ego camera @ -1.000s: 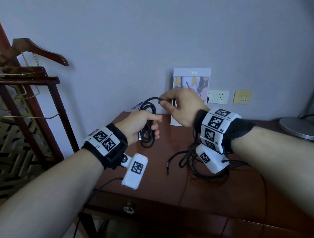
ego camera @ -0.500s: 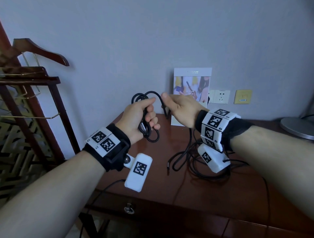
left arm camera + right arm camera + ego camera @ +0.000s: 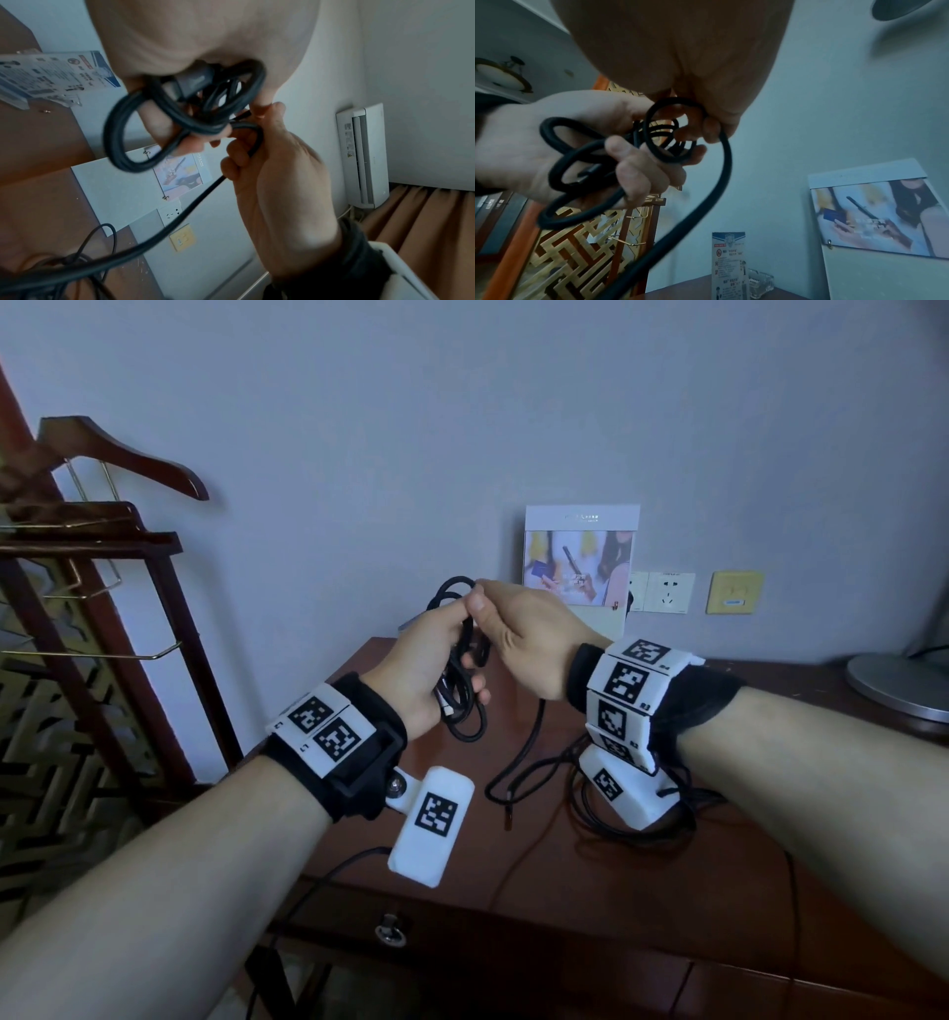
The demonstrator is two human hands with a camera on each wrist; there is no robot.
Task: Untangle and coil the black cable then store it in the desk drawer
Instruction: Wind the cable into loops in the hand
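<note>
Two wall sockets [image 3: 662, 592] behind propped calendar [image 3: 580, 557]

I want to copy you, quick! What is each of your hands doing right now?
Left hand: closed, gripping the coiled loops of the black cable.
Right hand: closed, pinching the same cable at the top of the coil.

Head view: looking forward and down over both forearms. Wrist views: close, facing opposite ways, sharing the coiled cable [image 3: 164, 121].
</note>
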